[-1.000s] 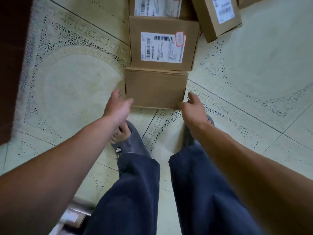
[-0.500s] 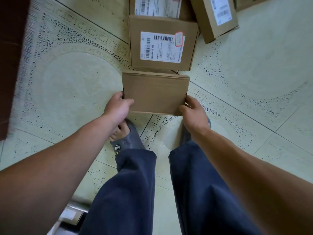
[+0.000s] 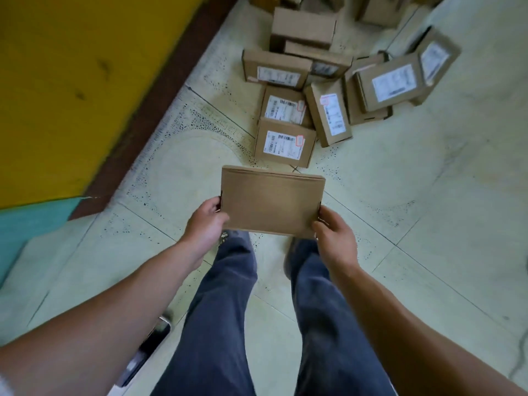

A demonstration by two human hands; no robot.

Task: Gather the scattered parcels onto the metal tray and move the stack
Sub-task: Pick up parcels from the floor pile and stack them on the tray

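A plain brown cardboard parcel (image 3: 271, 200) is held in the air above my feet, its blank face up. My left hand (image 3: 206, 221) grips its left edge and my right hand (image 3: 334, 231) grips its right lower corner. Several more brown parcels lie scattered on the tiled floor beyond it, the nearest a labelled parcel (image 3: 284, 142); further ones, like a tilted parcel (image 3: 390, 82), are piled at the back right. A shiny metal edge, perhaps the metal tray (image 3: 151, 342), shows at the lower left, mostly hidden behind my left forearm.
A yellow wall (image 3: 71, 81) with a dark brown skirting (image 3: 148, 110) runs along the left. A teal panel (image 3: 25, 224) sits lower left. Pale patterned floor tiles (image 3: 428, 224) spread to the right. My legs in blue trousers stand below the parcel.
The plain parcel has been lifted off the floor in both hands. The view has pulled back and up, so the whole pile of parcels and the yellow wall now show.
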